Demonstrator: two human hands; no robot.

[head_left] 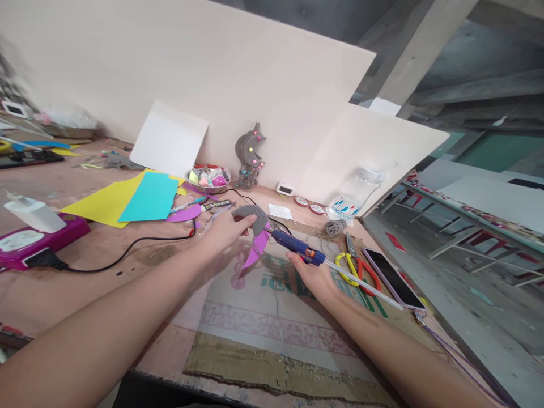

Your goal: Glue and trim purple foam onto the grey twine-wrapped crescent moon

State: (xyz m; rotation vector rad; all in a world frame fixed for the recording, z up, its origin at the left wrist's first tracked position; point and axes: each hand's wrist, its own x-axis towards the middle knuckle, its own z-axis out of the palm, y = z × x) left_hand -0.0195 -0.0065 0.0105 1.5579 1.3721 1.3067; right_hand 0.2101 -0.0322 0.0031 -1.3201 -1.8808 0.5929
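Note:
My left hand (229,231) pinches a purple crescent cutout (258,249), its upper part wrapped in grey yarn (259,222). My right hand (313,276) grips a blue hot glue gun (295,245), and a long clear glue stick (365,284) juts from its back. The nozzle is right at the crescent's edge near the end of the wrapping; whether it touches I cannot tell. Below both hands lies a clear printed plastic sheet (238,309) over cardboard (238,362). A ball of grey yarn (335,227) sits beyond my right hand.
Scissors with yellow handles (348,267), orange-handled pliers (369,277) and a phone (393,277) lie on the right. At the back stand a decorated grey moon (250,150), a bowl of craft bits (208,188) and a plastic jar (355,192). A cord runs from a purple power strip (72,226).

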